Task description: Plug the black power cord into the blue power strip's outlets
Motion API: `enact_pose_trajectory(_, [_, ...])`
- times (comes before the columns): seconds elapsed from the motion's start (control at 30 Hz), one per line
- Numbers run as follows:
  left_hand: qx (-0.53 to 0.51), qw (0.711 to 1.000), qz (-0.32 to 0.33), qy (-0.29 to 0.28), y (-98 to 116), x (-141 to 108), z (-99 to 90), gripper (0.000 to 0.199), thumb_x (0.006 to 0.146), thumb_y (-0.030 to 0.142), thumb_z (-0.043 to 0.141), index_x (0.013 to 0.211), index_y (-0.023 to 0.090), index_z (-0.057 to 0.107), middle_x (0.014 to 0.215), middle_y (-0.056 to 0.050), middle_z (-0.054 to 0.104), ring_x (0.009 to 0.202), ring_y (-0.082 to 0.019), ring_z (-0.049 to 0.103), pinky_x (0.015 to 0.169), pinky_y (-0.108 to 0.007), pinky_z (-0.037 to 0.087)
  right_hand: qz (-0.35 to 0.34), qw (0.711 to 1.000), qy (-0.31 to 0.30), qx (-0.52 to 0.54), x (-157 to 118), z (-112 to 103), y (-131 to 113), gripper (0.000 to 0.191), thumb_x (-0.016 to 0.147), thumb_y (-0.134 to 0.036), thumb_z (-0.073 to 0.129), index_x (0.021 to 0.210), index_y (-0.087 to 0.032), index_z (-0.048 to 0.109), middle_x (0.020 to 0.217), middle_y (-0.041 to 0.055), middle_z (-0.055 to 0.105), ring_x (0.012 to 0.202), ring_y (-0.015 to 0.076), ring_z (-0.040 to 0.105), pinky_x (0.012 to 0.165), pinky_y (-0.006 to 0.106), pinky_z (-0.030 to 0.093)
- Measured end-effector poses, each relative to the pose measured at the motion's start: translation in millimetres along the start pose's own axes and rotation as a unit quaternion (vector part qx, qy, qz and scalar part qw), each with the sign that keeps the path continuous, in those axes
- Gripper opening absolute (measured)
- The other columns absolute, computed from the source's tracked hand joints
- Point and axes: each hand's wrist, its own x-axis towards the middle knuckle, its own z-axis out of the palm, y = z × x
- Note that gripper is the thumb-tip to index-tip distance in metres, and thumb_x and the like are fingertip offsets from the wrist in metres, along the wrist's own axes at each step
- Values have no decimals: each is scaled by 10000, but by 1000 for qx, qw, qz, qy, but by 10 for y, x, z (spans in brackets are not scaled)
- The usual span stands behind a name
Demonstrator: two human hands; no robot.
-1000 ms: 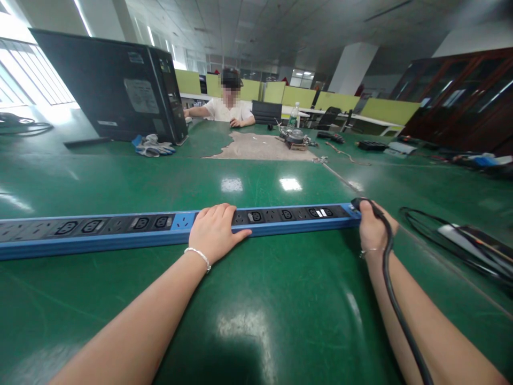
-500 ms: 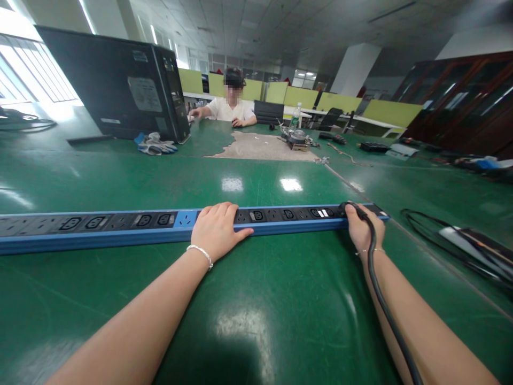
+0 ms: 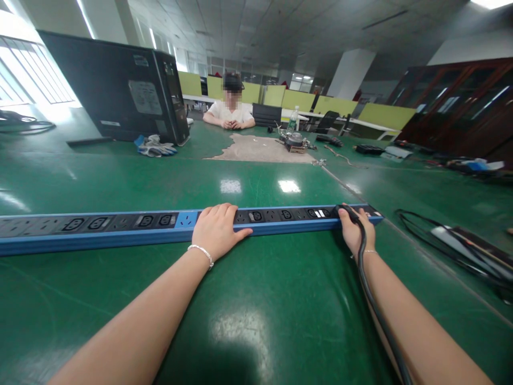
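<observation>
A long blue power strip [image 3: 120, 236] with a row of black sockets and one blue socket lies across the green table. Over its middle, just right of the blue socket [image 3: 186, 219], my left hand [image 3: 214, 227] grips it, thumb along the near side and fingers over the top. My right hand [image 3: 358, 230] is closed round a black plug [image 3: 345, 210] at the strip's right end. From the plug a thick black cable [image 3: 371, 299] runs back along my right forearm. The plug's contact face is hidden, so how deep it sits cannot be made out.
A black computer case [image 3: 116, 88] stands at the back left, with work gloves [image 3: 154, 145] beside it. Coiled black cable and a white-and-black device [image 3: 460, 238] lie on the right. Across the table sits a person [image 3: 230, 112] near a bottle [image 3: 293, 118].
My right hand, with the plug, appears slightly further left, partly from a small view shift. My left hand stays on the strip. The person opposite has brought both hands together.
</observation>
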Motion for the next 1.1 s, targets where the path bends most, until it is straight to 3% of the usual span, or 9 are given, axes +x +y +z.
enact_pose_trajectory(0.4, [-5,1000,1,2,-3,-3,15,577,769,614,522,1130,164,537,1129,-124,603,1065,-290,544,921,-423,369,-41,999,6,32,6,-19,10,396,814,-469,468,1021,-215,688,1065,70,678,1099,255,559,987,437,390])
enact_pose_trajectory(0.47, [-1,1000,0,1,-1,-1,11,581,770,622,515,1126,162,537,1131,-124,603,1059,-288,545,917,-420,371,-20,997,48,54,8,-48,-32,417,793,-488,502,984,-175,699,1012,93,692,1023,268,599,946,419,427])
enact_pose_trajectory(0.6, [-3,1000,-2,-2,2,1,1,576,772,621,512,1123,165,537,1128,-123,602,1058,-287,545,915,-418,369,16,974,195,111,-19,-143,-205,496,837,-500,443,975,-95,694,949,148,692,934,274,627,869,382,470])
enact_pose_trajectory(0.73, [-8,1000,-1,-4,3,2,0,569,772,618,512,1122,170,537,1120,-120,605,1057,-288,544,916,-423,366,-19,978,160,130,-133,-166,-485,434,809,-479,495,914,-111,701,892,109,702,896,247,639,878,377,472])
enact_pose_trajectory(0.9, [-5,1000,-1,-2,-1,2,6,569,774,621,508,1121,171,537,1120,-122,607,1046,-286,546,913,-421,369,-50,982,48,176,-309,-45,-814,407,788,-497,515,909,-156,702,906,80,711,893,228,640,856,366,484])
enact_pose_trajectory(1.0, [-6,1000,-1,-1,0,1,5,574,770,621,515,1120,166,536,1114,-119,608,1044,-287,548,910,-418,368,-53,980,-16,190,-377,19,-887,434,774,-517,529,942,-157,703,941,88,709,918,237,636,873,376,474])
enact_pose_trajectory(1.1, [-1,1000,0,-1,4,0,3,572,769,620,520,1114,164,536,1114,-115,609,1037,-285,549,904,-416,372,-48,982,-38,180,-406,42,-889,452,770,-535,529,950,-160,707,962,94,707,949,249,629,894,387,460])
